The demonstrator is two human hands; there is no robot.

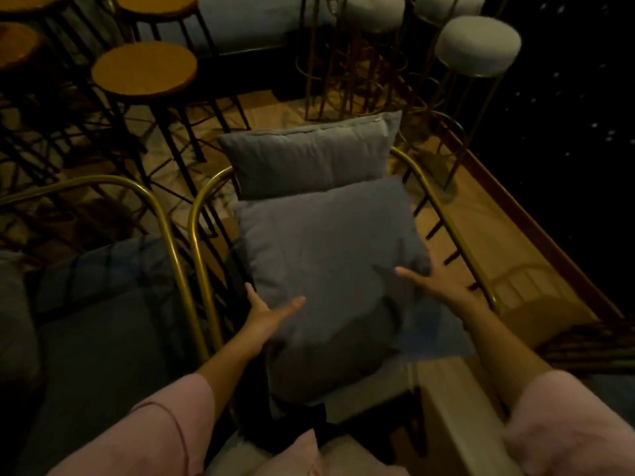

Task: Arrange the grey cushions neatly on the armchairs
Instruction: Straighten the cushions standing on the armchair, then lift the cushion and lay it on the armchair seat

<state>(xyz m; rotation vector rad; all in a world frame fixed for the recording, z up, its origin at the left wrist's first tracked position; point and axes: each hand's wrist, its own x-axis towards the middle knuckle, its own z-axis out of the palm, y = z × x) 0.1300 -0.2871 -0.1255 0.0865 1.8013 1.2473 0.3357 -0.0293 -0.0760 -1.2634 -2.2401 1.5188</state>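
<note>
Head view is looking down over two pink sleeves (161,427) at the near edge, with bare forearms reaching forward. Just beyond them, the left hand (266,316) is lying against the near left edge of the large grey cushion (330,269), its fingers (292,304) spread flat and not gripping. The right hand (436,286) is resting open at the cushion's right side, fingers extended over the fabric, nothing clasped. That cushion is sitting tilted on the seat of the gold-framed armchair (199,235), its far edge leaning against a second grey cushion (309,156) that is standing upright at the chair's back. To the left, a neighbouring armchair (103,324) with a dark seat is standing just beside the first, their gold arms near one another. Farther off, round wooden stools (144,68) are crowding the far left, and white padded stools (477,46) on thin gold legs are standing at the far right.
</note>
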